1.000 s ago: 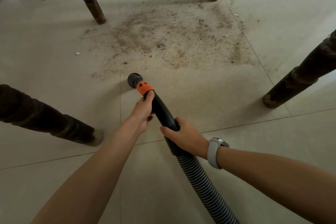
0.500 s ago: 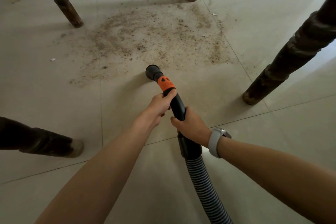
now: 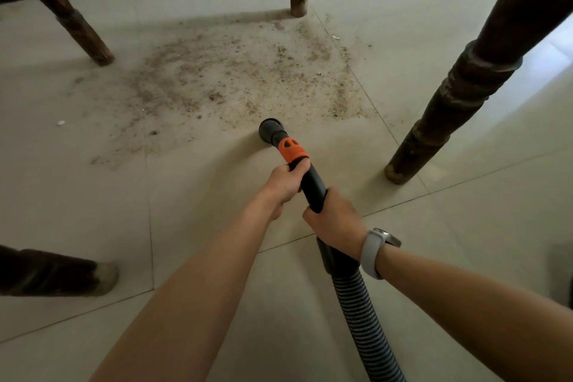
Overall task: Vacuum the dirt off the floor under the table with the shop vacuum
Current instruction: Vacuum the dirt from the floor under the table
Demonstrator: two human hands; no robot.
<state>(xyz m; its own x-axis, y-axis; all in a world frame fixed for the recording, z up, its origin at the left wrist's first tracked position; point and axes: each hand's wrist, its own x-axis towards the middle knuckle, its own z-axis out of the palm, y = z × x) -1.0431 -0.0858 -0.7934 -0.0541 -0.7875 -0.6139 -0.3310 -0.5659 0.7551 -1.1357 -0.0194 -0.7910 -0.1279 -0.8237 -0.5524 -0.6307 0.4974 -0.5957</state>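
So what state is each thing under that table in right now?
Dirt patch: spread over the tiles, mostly unvacuumed.
Nozzle: at the patch's near edge.
Left hand: grips the wand below the orange collar.
Right hand: grips the wand lower down.
Hose: trails back toward the person.

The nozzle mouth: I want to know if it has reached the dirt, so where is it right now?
In the head view, the nozzle mouth sits just right of centre, low over the floor at the near edge of the dirt patch, ahead of the left hand.
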